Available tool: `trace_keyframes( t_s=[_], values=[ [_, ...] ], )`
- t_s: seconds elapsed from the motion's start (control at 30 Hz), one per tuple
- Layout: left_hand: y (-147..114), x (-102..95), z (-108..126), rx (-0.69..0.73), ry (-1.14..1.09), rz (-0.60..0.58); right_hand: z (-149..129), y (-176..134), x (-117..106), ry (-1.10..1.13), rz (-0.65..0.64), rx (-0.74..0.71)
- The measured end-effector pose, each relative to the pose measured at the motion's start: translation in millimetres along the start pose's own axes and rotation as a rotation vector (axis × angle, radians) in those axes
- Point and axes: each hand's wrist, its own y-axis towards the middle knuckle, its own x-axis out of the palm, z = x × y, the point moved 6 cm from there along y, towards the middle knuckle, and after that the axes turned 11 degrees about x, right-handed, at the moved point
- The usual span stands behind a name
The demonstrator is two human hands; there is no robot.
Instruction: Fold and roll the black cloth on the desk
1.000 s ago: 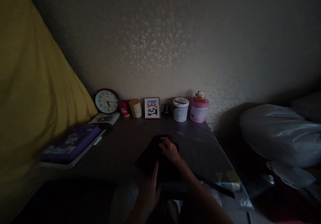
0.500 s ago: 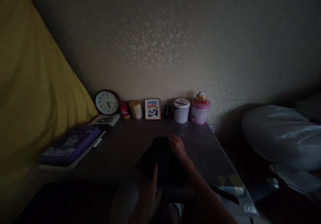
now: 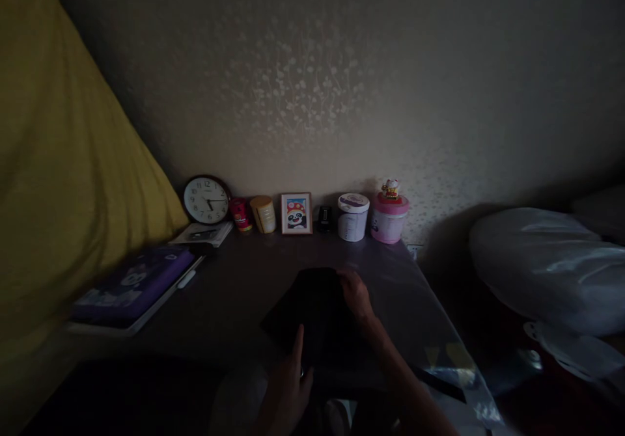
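Note:
A dark black cloth, its folds lost in the dim light, lies on the table in front of me. My right hand grips the cloth's far right corner, its fingertips bent over the edge. Lower down, my left hand rests at the near side of the same cloth. Its index finger points forward over the fabric and the thumb stands apart; the other fingers are hard to make out. A ring shows on this hand.
Along the wall stand a round clock, a red can, a yellowish canister, a framed panda picture, a white tub and a pink tub with a figurine. A purple pouch lies left; a black strip lies right.
My right hand has shifted slightly to the right along the cloth's far edge, and its fingers are now more bent at the corner. My left hand has barely moved.

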Motion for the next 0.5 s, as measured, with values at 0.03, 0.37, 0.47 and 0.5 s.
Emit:
trace_keyframes(
  t_s=[0.03,0.37,0.47,0.5],
  values=[
    [-1.0,-2.1,1.6,-0.014,0.003,-0.007,6.0,-1.0,-5.1,0.03,0.004,0.052],
    [-3.4,-19.0,18.8,-0.046,0.273,-0.071,35.1,-49.7,-28.5,0.271,-0.172,0.364],
    [-4.0,-18.4,17.7,-0.041,0.235,-0.048,36.6,-54.1,-33.5,0.288,-0.168,0.366],
    [-4.5,-18.9,17.9,-0.041,0.234,-0.046,36.9,-55.5,-34.9,0.294,-0.167,0.373]
  ],
)
